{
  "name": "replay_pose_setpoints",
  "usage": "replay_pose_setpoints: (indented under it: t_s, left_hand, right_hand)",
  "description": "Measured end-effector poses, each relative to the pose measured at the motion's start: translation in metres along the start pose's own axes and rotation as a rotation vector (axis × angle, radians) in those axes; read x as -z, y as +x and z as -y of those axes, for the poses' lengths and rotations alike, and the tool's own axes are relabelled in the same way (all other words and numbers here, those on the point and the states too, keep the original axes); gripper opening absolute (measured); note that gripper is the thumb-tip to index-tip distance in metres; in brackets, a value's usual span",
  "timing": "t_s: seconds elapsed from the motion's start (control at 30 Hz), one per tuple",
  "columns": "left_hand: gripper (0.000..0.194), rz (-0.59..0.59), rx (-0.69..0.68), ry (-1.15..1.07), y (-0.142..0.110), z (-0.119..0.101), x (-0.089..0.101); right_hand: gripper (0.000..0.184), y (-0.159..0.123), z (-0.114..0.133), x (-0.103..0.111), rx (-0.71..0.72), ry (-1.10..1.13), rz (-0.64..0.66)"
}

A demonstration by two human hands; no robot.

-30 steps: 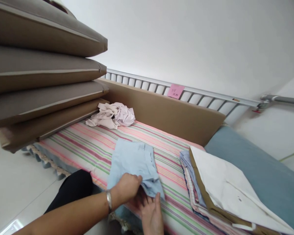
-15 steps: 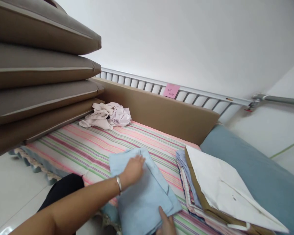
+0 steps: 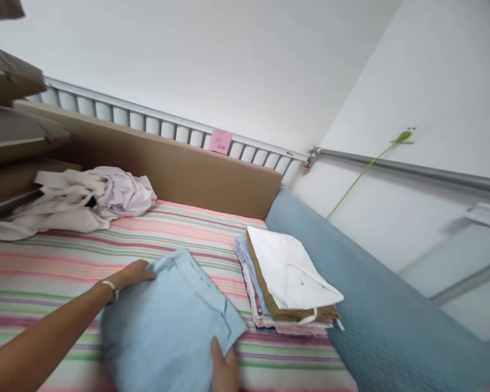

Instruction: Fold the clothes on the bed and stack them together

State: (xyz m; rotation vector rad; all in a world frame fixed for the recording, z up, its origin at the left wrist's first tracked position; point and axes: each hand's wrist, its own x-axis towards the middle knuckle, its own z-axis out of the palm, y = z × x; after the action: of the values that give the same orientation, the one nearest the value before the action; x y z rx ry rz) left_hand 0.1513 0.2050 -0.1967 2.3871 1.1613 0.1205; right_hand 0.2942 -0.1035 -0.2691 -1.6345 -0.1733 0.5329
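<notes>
A folded light-blue garment [image 3: 167,326] lies on the striped sheet [image 3: 179,228]. My left hand [image 3: 130,273] grips its far left edge, fingers curled round the cloth; a silver bangle sits on that wrist. My right hand [image 3: 224,367] holds the garment's near right edge from below, thumb on top; most of this hand is cut off by the frame. To the right stands a stack of folded clothes [image 3: 286,283] with a white piece on top.
A crumpled heap of pale pink and white clothes [image 3: 77,198] lies at the far left. Brown cushions [image 3: 12,125] are stacked at the left edge. A brown board [image 3: 179,174] and white railing back the bed. A blue-grey mattress [image 3: 371,305] lies right.
The view has swung right and closer. Both hands now hold the blue garment by its edges, and it has shifted toward the stack of folded clothes.
</notes>
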Motion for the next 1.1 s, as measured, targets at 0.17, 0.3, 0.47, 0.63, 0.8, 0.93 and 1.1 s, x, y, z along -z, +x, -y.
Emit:
replay_pose_setpoints:
  t_s: [0.17,0.3,0.47,0.63,0.8,0.93,1.1]
  left_hand:
    - [0.04,-0.089,-0.093,-0.158,-0.031,0.012,0.024]
    - [0.048,-0.373,-0.045,-0.255,-0.085,0.015,0.055]
    - [0.035,-0.436,0.166,-0.387,-0.118,0.03,0.037]
    - [0.041,-0.288,0.369,-0.566,-0.135,0.069,-0.007]
    - [0.038,-0.311,0.395,-0.657,-0.167,0.077,-0.019]
    - [0.028,-0.465,0.374,-0.603,-0.176,0.071,-0.014]
    - [0.022,-0.445,0.338,-0.512,-0.16,0.062,0.01]
  right_hand:
    - [0.058,0.006,0.069,-0.003,0.17,-0.031,0.204]
    - [0.055,0.017,0.128,-0.005,0.271,-0.05,0.311]
    - [0.057,0.055,0.119,-0.029,0.122,0.066,0.421]
    - [0.059,0.065,0.068,-0.036,-0.083,0.097,0.449]
    - [0.066,0.038,0.056,-0.008,-0.263,0.112,0.486]
    - [0.069,0.015,0.043,0.01,-0.268,0.115,0.478]
    - [0.078,0.013,0.033,0.021,-0.246,0.031,0.336]
